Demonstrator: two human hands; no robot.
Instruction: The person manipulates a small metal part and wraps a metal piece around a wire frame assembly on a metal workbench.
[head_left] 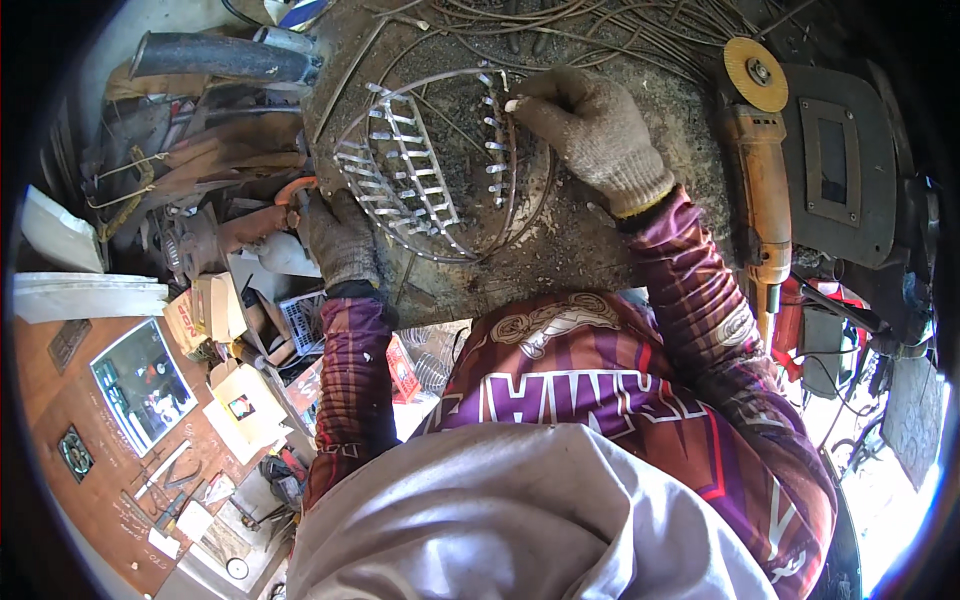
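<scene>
A rounded frame of thin metal rod, with rows of short light pegs across it, lies on the dark, gritty worktable. My right hand, in a grey knitted glove, bends over the frame's right side. Its thumb and fingers pinch the rim, and a bare thumb tip pokes out of the glove. My left hand, also gloved, is curled at the table's left edge beside the frame. A curved orange piece shows just above its fingers. Whatever that hand closes on is hidden.
An orange angle grinder with a tan disc lies to the right, next to a dark welding mask. Loose wire rods coil across the far edge. Dark pipes and scrap crowd the left, above a brown board with tools.
</scene>
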